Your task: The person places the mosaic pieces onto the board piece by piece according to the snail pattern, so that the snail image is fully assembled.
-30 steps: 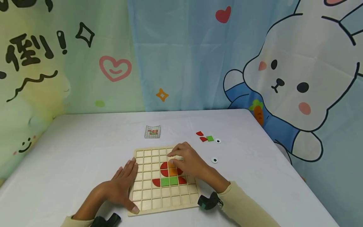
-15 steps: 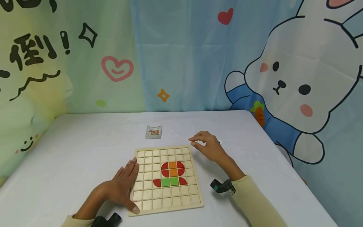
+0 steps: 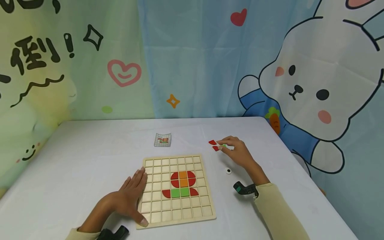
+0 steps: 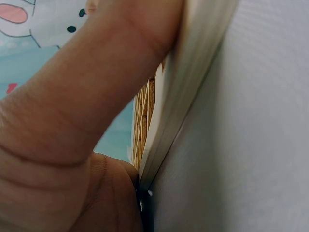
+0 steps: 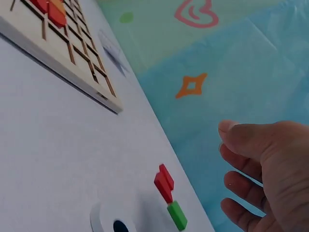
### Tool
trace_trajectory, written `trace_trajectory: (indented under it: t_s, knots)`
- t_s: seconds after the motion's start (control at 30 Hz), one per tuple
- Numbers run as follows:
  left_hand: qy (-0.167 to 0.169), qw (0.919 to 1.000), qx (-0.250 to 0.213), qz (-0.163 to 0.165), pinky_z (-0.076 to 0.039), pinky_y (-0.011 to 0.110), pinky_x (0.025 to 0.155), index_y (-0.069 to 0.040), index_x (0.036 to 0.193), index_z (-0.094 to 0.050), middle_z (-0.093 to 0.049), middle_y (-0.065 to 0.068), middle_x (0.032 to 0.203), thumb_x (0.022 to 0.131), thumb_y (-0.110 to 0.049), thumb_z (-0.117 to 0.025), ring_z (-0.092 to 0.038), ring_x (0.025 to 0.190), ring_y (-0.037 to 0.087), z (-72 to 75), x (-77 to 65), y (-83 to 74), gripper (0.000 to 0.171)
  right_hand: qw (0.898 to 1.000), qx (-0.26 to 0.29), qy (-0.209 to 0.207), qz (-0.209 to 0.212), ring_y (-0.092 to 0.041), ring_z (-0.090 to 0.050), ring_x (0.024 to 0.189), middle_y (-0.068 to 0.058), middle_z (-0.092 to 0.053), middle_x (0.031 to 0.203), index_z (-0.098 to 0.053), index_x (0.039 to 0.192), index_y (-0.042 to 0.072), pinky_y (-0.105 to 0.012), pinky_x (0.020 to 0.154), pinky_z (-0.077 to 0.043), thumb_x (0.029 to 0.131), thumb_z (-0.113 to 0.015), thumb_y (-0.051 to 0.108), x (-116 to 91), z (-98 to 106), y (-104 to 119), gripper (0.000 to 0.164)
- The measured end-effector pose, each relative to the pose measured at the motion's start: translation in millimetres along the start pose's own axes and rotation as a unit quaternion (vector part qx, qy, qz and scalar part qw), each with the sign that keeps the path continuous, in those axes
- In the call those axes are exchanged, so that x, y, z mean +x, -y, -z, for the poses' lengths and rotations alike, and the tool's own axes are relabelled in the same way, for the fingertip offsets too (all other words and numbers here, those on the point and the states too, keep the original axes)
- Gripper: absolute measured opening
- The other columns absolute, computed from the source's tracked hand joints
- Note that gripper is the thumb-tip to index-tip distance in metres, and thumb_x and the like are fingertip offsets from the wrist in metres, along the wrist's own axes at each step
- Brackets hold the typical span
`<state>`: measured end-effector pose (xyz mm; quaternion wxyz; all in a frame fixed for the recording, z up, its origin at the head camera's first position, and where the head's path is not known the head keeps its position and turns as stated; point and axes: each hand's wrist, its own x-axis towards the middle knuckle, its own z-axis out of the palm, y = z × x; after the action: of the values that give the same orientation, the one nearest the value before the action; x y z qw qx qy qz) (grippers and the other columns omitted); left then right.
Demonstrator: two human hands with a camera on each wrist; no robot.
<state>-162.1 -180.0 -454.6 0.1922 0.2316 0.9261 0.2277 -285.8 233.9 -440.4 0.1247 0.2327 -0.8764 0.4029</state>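
Observation:
A wooden grid board [image 3: 162,213] lies on the table, its cells partly filled by red, orange and green pieces. Along its left edge rests my left hand [image 3: 127,196], fingers straight and thumb on the near left corner. The left wrist view shows that thumb [image 4: 96,82] against the board's side. My right hand [image 3: 237,151] hovers over loose pieces right of the board, thumb and fingers apart with nothing between them. Two red pieces [image 3: 212,142] lie by its fingertips. A green square [image 5: 177,215], mostly covered in the head view, lies beside them.
A white eye piece [image 3: 228,171] with a black pupil lies nearer the board. Behind the board is a small pattern card [image 3: 162,140] with a coloured grid picture. A printed cloth [image 3: 192,66] hangs behind the white table.
My right hand has left the board and moved right and away to the loose pieces. The red pieces in the board's upper coloured rows now show fully. The left hand stays put.

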Motion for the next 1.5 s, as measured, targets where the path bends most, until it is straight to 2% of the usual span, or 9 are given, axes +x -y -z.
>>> trace_trajectory:
  t_s: [0.13, 0.23, 0.4, 0.5, 0.6, 0.73, 0.9, 1.17, 1.5]
  knots:
    - [0.002, 0.9998, -0.015, -0.009, 0.005, 0.058, 0.11, 0.009, 0.152, -0.003, 0.011, 0.025, 0.158, 0.048, -0.074, -0.081, 0.012, 0.144, 0.039, 2.8, -1.8, -1.3, 0.154, 1.0, 0.008, -0.018, -0.024, -0.028, -0.053, 0.111, -0.01, -0.067, 0.112, -0.071, 0.115, 0.002, -0.051, 0.093, -0.043, 0.09, -0.069, 0.004, -1, 3, -14, 0.026]
    - [0.011, 0.9995, -0.024, -0.017, 0.006, 0.06, 0.109, 0.01, 0.151, -0.001, 0.013, 0.027, 0.157, 0.051, -0.072, -0.082, 0.013, 0.143, 0.042, 5.8, -3.7, -3.5, 0.152, 0.998, 0.005, -0.019, -0.057, -0.031, -0.051, 0.115, -0.012, -0.065, 0.117, -0.071, 0.116, 0.003, -0.053, 0.097, -0.04, 0.09, -0.069, 0.004, -3, 3, -23, 0.026]
    - [0.019, 0.9996, -0.013, -0.014, 0.004, 0.061, 0.109, 0.011, 0.15, 0.0, 0.013, 0.028, 0.157, 0.054, -0.069, -0.083, 0.012, 0.143, 0.043, 8.6, -5.4, -7.9, 0.15, 0.992, -0.007, 0.012, -0.125, -0.037, -0.043, 0.128, -0.016, -0.059, 0.131, -0.067, 0.123, 0.004, -0.056, 0.105, -0.031, 0.092, -0.067, 0.01, -6, 2, -35, 0.031]
    - [0.012, 0.9998, -0.009, -0.012, 0.001, 0.061, 0.11, 0.012, 0.15, -0.003, 0.01, 0.029, 0.157, 0.054, -0.066, -0.084, 0.009, 0.144, 0.044, 9.7, -5.8, -11.2, 0.148, 0.985, -0.002, 0.038, -0.167, -0.035, -0.039, 0.134, -0.013, -0.054, 0.138, -0.064, 0.129, 0.008, -0.053, 0.108, -0.028, 0.094, -0.065, 0.014, -7, 2, -42, 0.035]
    - [0.012, 0.9999, 0.0, -0.008, -0.001, 0.061, 0.111, 0.011, 0.15, -0.002, 0.01, 0.029, 0.157, 0.055, -0.066, -0.084, 0.008, 0.144, 0.043, 10.5, -6.0, -13.6, 0.148, 0.98, 0.007, 0.055, -0.192, -0.032, -0.037, 0.136, -0.011, -0.052, 0.141, -0.063, 0.131, 0.01, -0.051, 0.109, -0.028, 0.095, -0.064, 0.015, -6, 2, -47, 0.037]
    - [0.014, 0.9999, 0.002, -0.005, -0.001, 0.061, 0.111, 0.011, 0.151, -0.002, 0.01, 0.028, 0.157, 0.055, -0.066, -0.085, 0.008, 0.144, 0.043, 10.4, -6.1, -14.5, 0.148, 0.986, -0.004, 0.06, -0.158, -0.035, -0.042, 0.132, -0.016, -0.055, 0.136, -0.064, 0.128, 0.005, -0.052, 0.107, -0.03, 0.093, -0.065, 0.009, -4, 0, -50, 0.036]
    - [0.017, 0.9997, -0.014, -0.007, 0.004, 0.059, 0.11, 0.01, 0.151, -0.002, 0.011, 0.026, 0.158, 0.053, -0.068, -0.083, 0.011, 0.144, 0.041, 8.3, -4.5, -9.3, 0.149, 0.991, -0.049, 0.047, -0.114, -0.041, -0.045, 0.124, -0.022, -0.059, 0.126, -0.067, 0.122, -0.001, -0.055, 0.103, -0.035, 0.09, -0.068, 0.003, 1, -5, -53, 0.033]
    - [0.002, 1.0, 0.004, 0.002, 0.005, 0.055, 0.111, 0.006, 0.153, -0.003, 0.011, 0.021, 0.159, 0.047, -0.075, -0.08, 0.011, 0.145, 0.035, 0.2, -1.1, 1.5, 0.154, 0.988, -0.081, 0.047, -0.119, -0.042, -0.045, 0.12, -0.024, -0.059, 0.122, -0.067, 0.122, -0.002, -0.055, 0.102, -0.035, 0.089, -0.068, 0.004, 3, -9, -49, 0.033]
    - [0.007, 0.9997, -0.018, -0.017, 0.007, 0.056, 0.11, 0.007, 0.152, -0.001, 0.014, 0.022, 0.159, 0.051, -0.074, -0.08, 0.014, 0.144, 0.036, 3.4, -3.5, -0.6, 0.152, 0.986, -0.105, 0.049, -0.12, -0.041, -0.045, 0.116, -0.022, -0.059, 0.119, -0.069, 0.119, 0.001, -0.056, 0.097, -0.038, 0.09, -0.068, 0.006, 5, -9, -44, 0.029]
